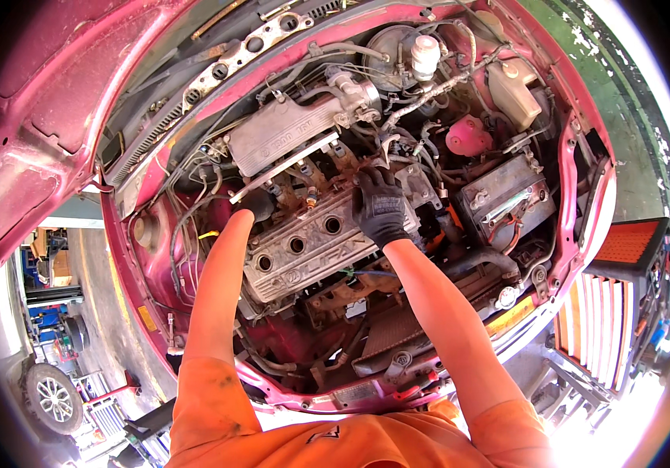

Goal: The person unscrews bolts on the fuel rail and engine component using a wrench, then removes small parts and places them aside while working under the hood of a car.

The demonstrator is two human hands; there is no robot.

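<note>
Both my hands, in black gloves, reach into the engine bay of a red car. My left hand [261, 206] is at the far-left side of the valve cover [342, 251], beside a long pale metal rail [286, 167]. Its fingers are mostly hidden among the engine parts. My right hand [382, 207] rests at the right end of the valve cover, back up. Its fingers stretch apart over the far edge toward the rusty intake runners [342, 158]. Dark round holes show along the valve cover. Behind the rail stands the grey intake plenum [280, 140].
A gasket-like metal plate with round holes [254, 44] lies along the cowl. A wrench [509, 204] lies on the battery [479, 191]. A red-handled tool [417, 388] rests on the front edge. The raised hood [54, 101] is left; a tool cabinet [596, 327] stands right.
</note>
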